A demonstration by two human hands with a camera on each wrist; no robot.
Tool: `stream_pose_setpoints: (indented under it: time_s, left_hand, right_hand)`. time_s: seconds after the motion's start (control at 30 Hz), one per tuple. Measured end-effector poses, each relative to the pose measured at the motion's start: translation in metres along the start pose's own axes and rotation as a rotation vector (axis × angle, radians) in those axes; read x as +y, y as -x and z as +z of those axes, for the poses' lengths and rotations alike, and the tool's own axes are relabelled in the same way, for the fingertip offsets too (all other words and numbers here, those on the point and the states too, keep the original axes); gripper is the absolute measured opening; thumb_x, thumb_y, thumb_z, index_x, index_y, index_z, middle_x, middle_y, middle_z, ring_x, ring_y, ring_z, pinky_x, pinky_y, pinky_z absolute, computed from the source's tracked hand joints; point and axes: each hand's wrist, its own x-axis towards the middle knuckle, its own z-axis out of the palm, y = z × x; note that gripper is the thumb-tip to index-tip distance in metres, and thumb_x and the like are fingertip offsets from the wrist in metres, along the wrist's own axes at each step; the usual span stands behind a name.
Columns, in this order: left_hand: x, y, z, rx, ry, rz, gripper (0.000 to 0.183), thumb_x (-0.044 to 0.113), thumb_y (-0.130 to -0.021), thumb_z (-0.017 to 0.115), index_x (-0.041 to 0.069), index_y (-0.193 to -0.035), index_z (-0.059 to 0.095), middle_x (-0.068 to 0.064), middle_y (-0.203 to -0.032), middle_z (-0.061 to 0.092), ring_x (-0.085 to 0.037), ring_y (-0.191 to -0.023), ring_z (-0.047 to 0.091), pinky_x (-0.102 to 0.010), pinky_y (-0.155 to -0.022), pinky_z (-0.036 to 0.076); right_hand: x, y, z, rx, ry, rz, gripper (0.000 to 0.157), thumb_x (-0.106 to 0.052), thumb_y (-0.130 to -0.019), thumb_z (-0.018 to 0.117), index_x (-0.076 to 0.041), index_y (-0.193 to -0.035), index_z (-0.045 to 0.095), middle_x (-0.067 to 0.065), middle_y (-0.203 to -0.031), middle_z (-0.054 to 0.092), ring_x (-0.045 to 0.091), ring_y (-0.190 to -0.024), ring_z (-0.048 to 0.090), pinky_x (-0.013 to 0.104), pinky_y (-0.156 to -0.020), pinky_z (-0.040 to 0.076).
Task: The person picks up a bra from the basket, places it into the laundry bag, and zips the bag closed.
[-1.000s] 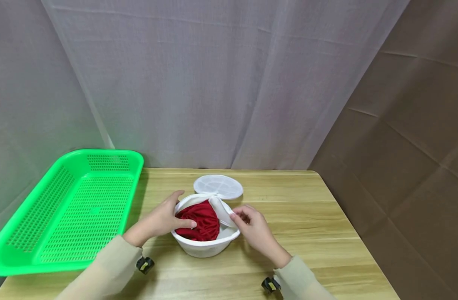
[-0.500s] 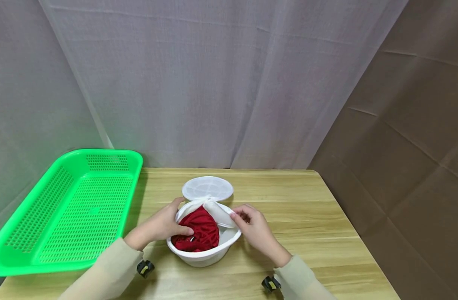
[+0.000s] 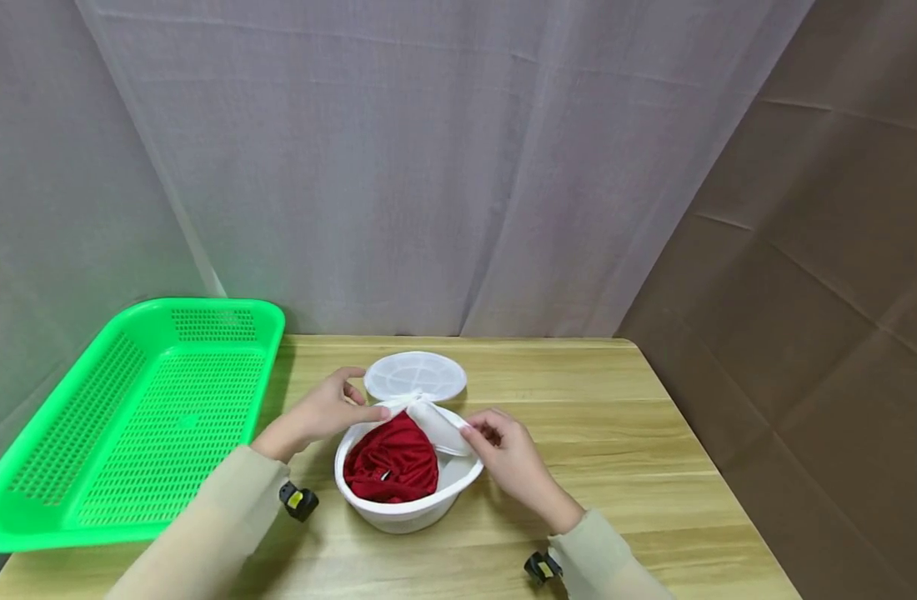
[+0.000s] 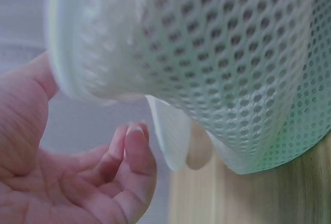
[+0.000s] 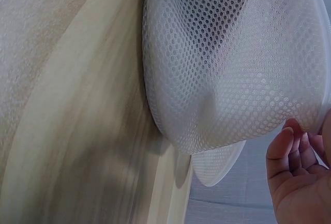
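While right hand pinches white mesh bag at right edge, left hand rests thumb at far-left edge, fingers loosely bent, apart from mesh. Bag on table, between hands, opening widest left-to-right; red cloth inside, left hand nearer.

Before me I find a wood-grain table, its far right corner rounded. Behind it I note a creased grey curtain; to my right, a brown covering with fold lines. Soft shadows lie on the table.
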Motion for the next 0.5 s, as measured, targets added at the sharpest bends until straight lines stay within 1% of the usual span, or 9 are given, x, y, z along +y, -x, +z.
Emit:
stream_pose_setpoints:
  time_s: [0.07, 0.13, 0.23, 0.3, 0.37, 0.5]
  left_hand:
    - [-0.003, -0.008, 0.001, 0.035, 0.038, -0.045, 0.092, 0.039, -0.078, 0.081, -0.004, -0.143, 0.032, -0.012, -0.102, 0.057, -0.021, -0.085, 0.056, -0.033, -0.074, 0.049]
    - [-0.007, -0.016, 0.001, 0.053, 0.103, -0.094, 0.093, 0.041, -0.079, 0.079, -0.002, -0.145, 0.029, -0.015, -0.107, 0.058, -0.023, -0.088, 0.059, -0.038, -0.082, 0.049]
    - [-0.013, -0.025, 0.003, 0.054, 0.216, -0.145, 0.096, 0.043, -0.083, 0.075, -0.003, -0.148, 0.022, -0.022, -0.118, 0.057, -0.03, -0.099, 0.062, -0.045, -0.092, 0.047]
    - [-0.016, -0.029, 0.005, 0.043, 0.282, -0.18, 0.096, 0.044, -0.085, 0.072, -0.004, -0.148, 0.018, -0.026, -0.124, 0.055, -0.034, -0.107, 0.06, -0.047, -0.098, 0.043]
    - [-0.02, -0.033, 0.007, 0.034, 0.324, -0.205, 0.094, 0.043, -0.087, 0.07, -0.006, -0.147, 0.018, -0.027, -0.126, 0.054, -0.036, -0.113, 0.058, -0.047, -0.099, 0.043]
    - [-0.028, -0.04, 0.013, 0.033, 0.383, -0.232, 0.085, 0.034, -0.091, 0.067, -0.011, -0.144, 0.018, -0.028, -0.123, 0.055, -0.034, -0.111, 0.059, -0.045, -0.098, 0.044]
  right_hand:
    - [0.0, 0.0, -0.001, -0.003, 0.001, 0.001, 0.007, -0.011, -0.09, 0.069, -0.017, -0.094, 0.071, -0.009, -0.079, 0.061, 0.011, -0.07, 0.056, 0.026, -0.062, 0.049]
    - [0.001, 0.0, -0.001, -0.009, 0.003, 0.004, 0.006, -0.013, -0.091, 0.069, -0.017, -0.094, 0.071, -0.009, -0.079, 0.061, 0.011, -0.07, 0.056, 0.026, -0.062, 0.049]
    - [0.002, 0.0, -0.002, -0.015, 0.01, 0.009, 0.004, -0.016, -0.091, 0.068, -0.016, -0.095, 0.071, -0.009, -0.08, 0.061, 0.011, -0.071, 0.056, 0.026, -0.062, 0.049]
    - [0.003, 0.0, -0.002, -0.015, 0.011, 0.012, 0.006, -0.018, -0.092, 0.068, -0.014, -0.095, 0.071, -0.009, -0.08, 0.061, 0.012, -0.071, 0.056, 0.026, -0.063, 0.049]
    - [0.003, 0.001, -0.001, -0.013, 0.011, 0.014, 0.006, -0.018, -0.092, 0.068, -0.013, -0.095, 0.071, -0.009, -0.08, 0.061, 0.012, -0.071, 0.057, 0.026, -0.063, 0.049]
    - [0.003, 0.001, 0.0, -0.013, 0.004, 0.011, 0.004, -0.015, -0.091, 0.069, -0.015, -0.094, 0.07, -0.008, -0.081, 0.061, 0.012, -0.072, 0.057, 0.026, -0.063, 0.05]
